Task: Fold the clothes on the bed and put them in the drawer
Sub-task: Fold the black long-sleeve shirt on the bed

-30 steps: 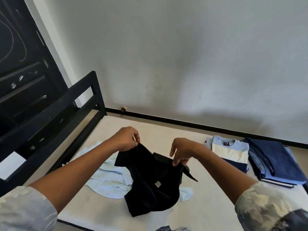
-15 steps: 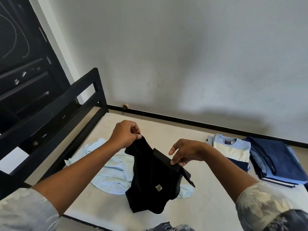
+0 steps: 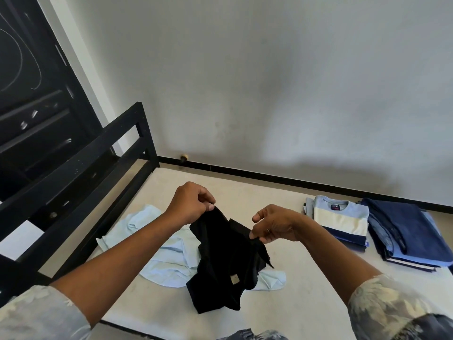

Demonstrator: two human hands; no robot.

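Above the cream mattress (image 3: 306, 303), a crumpled black cloth garment (image 3: 220, 261) is pinched at its upper edge by the curled fingers of the left hand (image 3: 191, 204) and the right hand (image 3: 274, 227). It is hung over a rumpled pale blue shirt (image 3: 166, 261), apparently to be spread for folding.

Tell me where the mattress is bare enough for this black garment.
Bare mattress lies between the black garment and the striped shirt, and along the far edge. The light blue shirt crowds the left, the navy stack the right.
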